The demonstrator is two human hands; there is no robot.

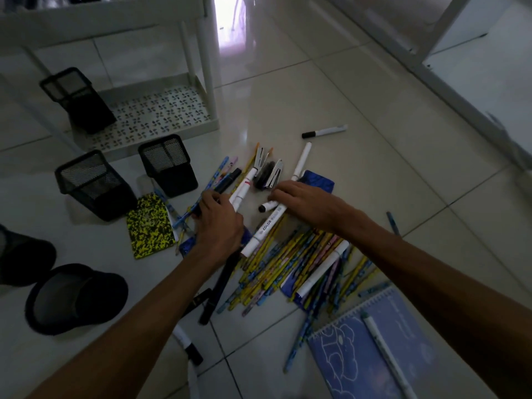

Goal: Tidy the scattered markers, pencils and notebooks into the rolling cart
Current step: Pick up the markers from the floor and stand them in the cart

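both hands' fingers (214, 198) gripping markers (244, 185)

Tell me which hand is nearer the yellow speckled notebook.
Left. The left hand grips markers just right of the yellow speckled notebook; the right hand lies farther right, past the markers.

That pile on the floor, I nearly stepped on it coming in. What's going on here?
A person is sorting stationery on the tiled floor. The left hand grips a bundle of markers, and the right hand rests on a white marker. A heap of pencils, a yellow notebook and a purple spiral notebook still lie loose. Three mesh holders look empty, one on the white cart.
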